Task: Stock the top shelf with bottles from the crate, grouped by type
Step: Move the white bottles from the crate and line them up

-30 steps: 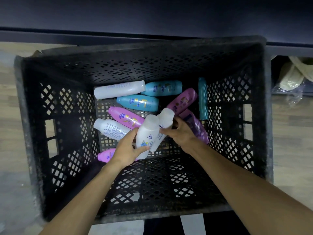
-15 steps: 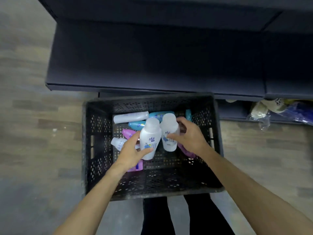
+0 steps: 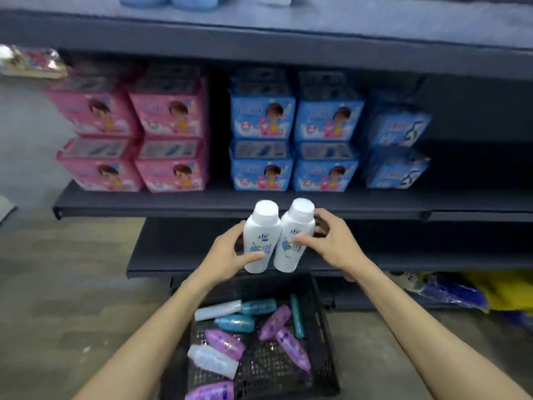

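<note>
I hold two white bottles upright and side by side in front of the shelving. My left hand [image 3: 227, 255] grips the left white bottle [image 3: 261, 236]; my right hand [image 3: 331, 243] grips the right white bottle [image 3: 294, 235]. Below them the black crate [image 3: 326, 336] sits on the floor with several bottles lying inside: white [image 3: 217, 310], teal [image 3: 235, 323] and purple [image 3: 291, 349]. The top shelf [image 3: 288, 27] runs across the upper edge, with blue and white bottle bases [image 3: 196, 0] just visible on it.
The middle shelf [image 3: 202, 202] carries stacked pink packs [image 3: 170, 116] on the left and blue packs [image 3: 262, 119] on the right. A lower dark shelf [image 3: 161, 255] juts out behind the bottles. Blue and yellow bags [image 3: 461, 290] lie at floor level on the right.
Both hands have lifted the two white bottles out of the crate to about middle-shelf height. My view has risen from the crate to the shelves.
</note>
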